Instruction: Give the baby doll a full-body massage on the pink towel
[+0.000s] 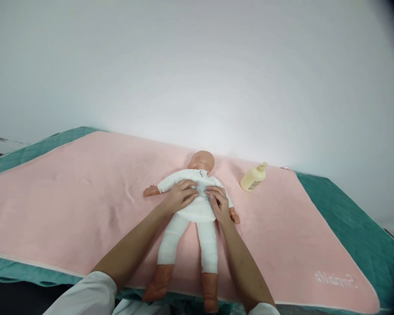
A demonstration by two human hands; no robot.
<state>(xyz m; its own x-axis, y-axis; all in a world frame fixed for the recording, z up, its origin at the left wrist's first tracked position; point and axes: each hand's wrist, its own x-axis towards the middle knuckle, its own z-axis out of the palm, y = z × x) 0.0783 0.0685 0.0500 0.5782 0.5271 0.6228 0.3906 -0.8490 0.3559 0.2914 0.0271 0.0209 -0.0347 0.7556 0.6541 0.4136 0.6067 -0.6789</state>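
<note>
A baby doll (193,214) in a white top and white leggings lies stretched out, head away from me. A short dark cord shows at its neckline. My left hand (180,196) rests on the left side of its torso, fingers slightly bent and apart. On the right side of the torso lies my right hand (219,200), its fingers spread and curved inward. Between my fingertips is a pale greyish patch (202,189) on the white top; whether it is a separate piece of cloth I cannot tell. Both thumbs are partly hidden.
A pale yellow pump bottle (253,177) stands tilted to the right of the doll. Under everything lies a pink blanket (68,197) over a green quilted cover (354,218). A plain white wall (197,78) rises behind the far edge.
</note>
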